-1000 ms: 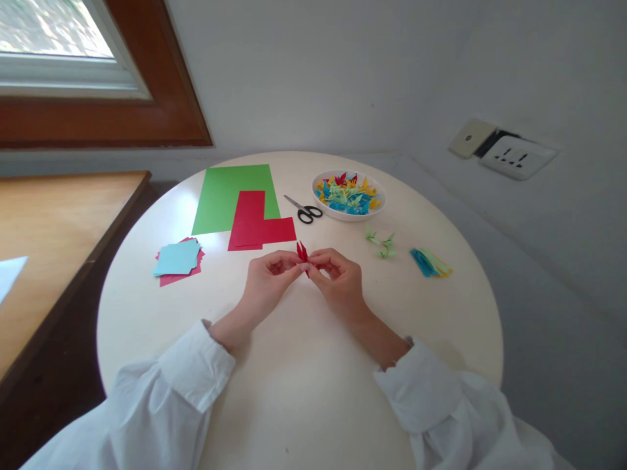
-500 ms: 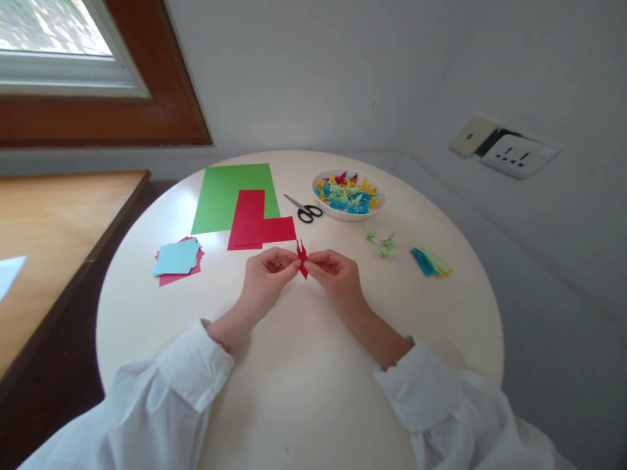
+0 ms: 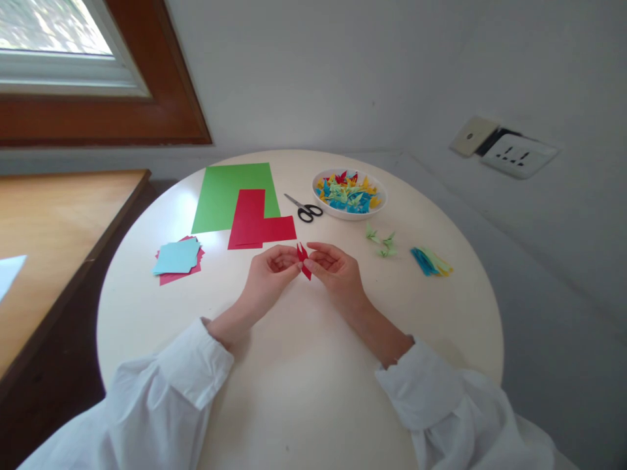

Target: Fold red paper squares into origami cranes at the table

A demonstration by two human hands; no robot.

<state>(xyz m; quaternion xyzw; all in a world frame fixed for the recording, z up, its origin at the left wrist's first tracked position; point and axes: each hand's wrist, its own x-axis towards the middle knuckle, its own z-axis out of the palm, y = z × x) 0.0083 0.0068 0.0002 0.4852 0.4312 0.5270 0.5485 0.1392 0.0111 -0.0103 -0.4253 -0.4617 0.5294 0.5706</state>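
Between my two hands is a small red folded paper piece (image 3: pixel 304 260), with two narrow points at its top and one point at the bottom. My left hand (image 3: pixel 272 271) pinches its left side between thumb and fingers. From the other side, my right hand (image 3: pixel 337 271) grips it with the thumb, its index finger reaching behind the two points. Just beyond the hands lie red paper sheets (image 3: pixel 248 219), partly over a large green sheet (image 3: pixel 235 176). Black-handled scissors (image 3: pixel 307 212) rest with their blades apart, close to the red paper.
A white bowl (image 3: pixel 350 216) holds many coloured folded paper cranes. Several pale green cranes (image 3: pixel 386 245) lie nearer, and narrow folded strips (image 3: pixel 428 262) sit at the right. Light-blue and red paper squares (image 3: pixel 176 258) are stacked left. All rest on a round white table (image 3: pixel 304 391).
The red paper piece has tilted slightly, its lower tip shifting right. My right index finger has lifted and straightened behind it. My left hand has barely moved.
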